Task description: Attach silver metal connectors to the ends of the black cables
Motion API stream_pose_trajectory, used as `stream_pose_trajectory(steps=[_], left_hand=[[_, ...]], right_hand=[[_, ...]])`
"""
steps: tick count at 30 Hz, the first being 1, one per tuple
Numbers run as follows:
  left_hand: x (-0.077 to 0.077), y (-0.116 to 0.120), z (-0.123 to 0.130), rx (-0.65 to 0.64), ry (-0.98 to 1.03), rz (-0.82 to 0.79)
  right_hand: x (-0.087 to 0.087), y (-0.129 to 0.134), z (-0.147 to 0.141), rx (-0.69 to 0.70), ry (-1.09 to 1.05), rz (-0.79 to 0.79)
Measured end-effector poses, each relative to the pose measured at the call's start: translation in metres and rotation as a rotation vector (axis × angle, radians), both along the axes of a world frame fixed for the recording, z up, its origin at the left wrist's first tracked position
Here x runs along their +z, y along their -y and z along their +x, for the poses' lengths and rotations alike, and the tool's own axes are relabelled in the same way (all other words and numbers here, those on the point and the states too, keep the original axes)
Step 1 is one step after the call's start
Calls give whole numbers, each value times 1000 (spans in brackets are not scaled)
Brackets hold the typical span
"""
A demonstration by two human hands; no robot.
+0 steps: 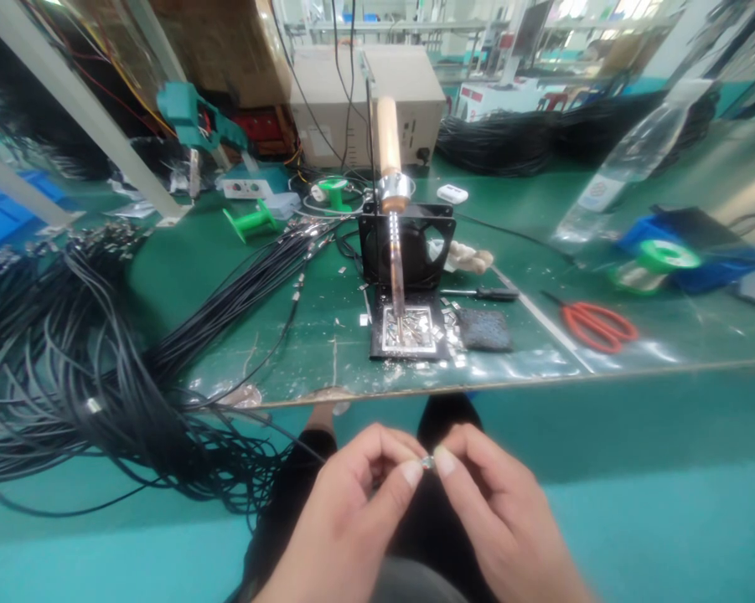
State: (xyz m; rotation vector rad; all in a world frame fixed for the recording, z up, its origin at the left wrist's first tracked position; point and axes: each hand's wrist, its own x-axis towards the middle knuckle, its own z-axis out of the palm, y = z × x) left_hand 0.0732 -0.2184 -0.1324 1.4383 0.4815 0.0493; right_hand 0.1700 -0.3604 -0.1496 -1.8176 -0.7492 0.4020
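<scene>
Below the bench edge, a small silver metal connector (428, 461) sits between my two hands, pinched at the fingertips. My left hand (368, 486) is closed, thumb and index finger on its left side. A thin black cable (298, 444) runs from the bundle toward this hand; its end is hidden behind the fingers. My right hand (487, 490) grips the connector's right side with thumb and index finger. Past the hands, a soldering iron (390, 159) with a wooden handle points down at a square tray (385, 331) of small metal pieces.
A big bundle of black cables (100, 335) hangs over the bench's left edge. Behind the tray stands a black fan (370, 251). To its right lie a screwdriver (493, 294), dark sponge-like pad (485, 329), red-handled scissors (597, 325), solder spool (657, 264) and clear bottle (634, 151).
</scene>
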Motion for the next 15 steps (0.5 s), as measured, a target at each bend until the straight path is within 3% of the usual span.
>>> stream_pose_trajectory(steps=[10, 15], left_hand=[[1, -8, 4, -18, 2, -6], [-3, -15, 5, 20, -17, 55]], right_hand=[[-3, -5, 5, 25, 50, 25], [5, 1, 16, 34, 56, 16]])
